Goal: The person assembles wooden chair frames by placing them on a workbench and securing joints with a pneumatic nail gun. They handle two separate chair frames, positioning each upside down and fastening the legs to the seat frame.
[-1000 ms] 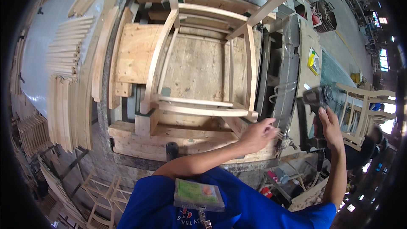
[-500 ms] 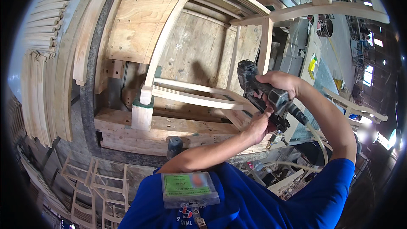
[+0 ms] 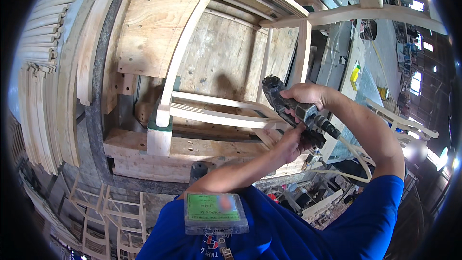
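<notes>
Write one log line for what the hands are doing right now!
right hand: grips nail gun | left hand: steadies it from below | nose: at wooden chair frame | air hose: attached

a dark grey and black pneumatic nail gun with a cream air hose. pale, unfinished wood chair frame on a tan plywood jig board speckled with small dark holes. a bright blue shirt sleeve. a clear badge holder with a green card inside.
</notes>
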`<state>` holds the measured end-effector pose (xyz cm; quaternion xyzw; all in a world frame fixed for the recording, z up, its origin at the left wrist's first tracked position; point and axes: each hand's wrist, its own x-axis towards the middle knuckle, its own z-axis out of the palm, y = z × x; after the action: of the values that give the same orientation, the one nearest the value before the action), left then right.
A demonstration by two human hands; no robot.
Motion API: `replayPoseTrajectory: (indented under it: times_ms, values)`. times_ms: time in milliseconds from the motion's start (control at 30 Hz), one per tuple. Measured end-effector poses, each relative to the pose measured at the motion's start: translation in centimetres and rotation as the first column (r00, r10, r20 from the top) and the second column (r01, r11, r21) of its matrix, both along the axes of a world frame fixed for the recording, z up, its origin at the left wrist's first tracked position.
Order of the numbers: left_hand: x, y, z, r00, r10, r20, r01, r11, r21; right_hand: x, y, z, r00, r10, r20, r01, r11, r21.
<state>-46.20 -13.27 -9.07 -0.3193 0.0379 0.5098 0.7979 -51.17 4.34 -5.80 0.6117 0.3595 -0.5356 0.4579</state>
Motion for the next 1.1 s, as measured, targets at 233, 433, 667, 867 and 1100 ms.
replayPoseTrajectory:
  times_ms: [233,433,667,867,1100]
  values:
    - [1.2,0.0,0.8,0.998,-0.006,-0.063,0.007,1.0,0.007,-0.4,-0.3,2.7,1.0,-0.007,-0.001,0.007,1.0,0.019]
    - [0.4,-0.5,1.1,0.995,-0.012,-0.096,0.017,0.999,0.049,-0.7,-0.6,3.9,0.986,0.162,-0.031,-0.16,0.986,0.049]
    - [-13.6,4.2,-2.6,0.869,0.248,-0.428,-0.362,0.908,-0.21,-4.6,-1.6,3.5,0.177,0.98,0.086,-0.872,0.116,0.476]
    - [-17.7,13.9,-10.8,0.81,0.29,-0.51,-0.415,0.897,-0.149,-9.8,2.8,-1.9,0.013,0.925,0.38,-0.8,-0.218,0.558]
    - [-18.8,16.8,-11.2,0.805,0.283,-0.521,-0.421,0.891,-0.167,-11.4,5.2,-2.6,0.038,0.926,0.376,-0.821,-0.185,0.54]
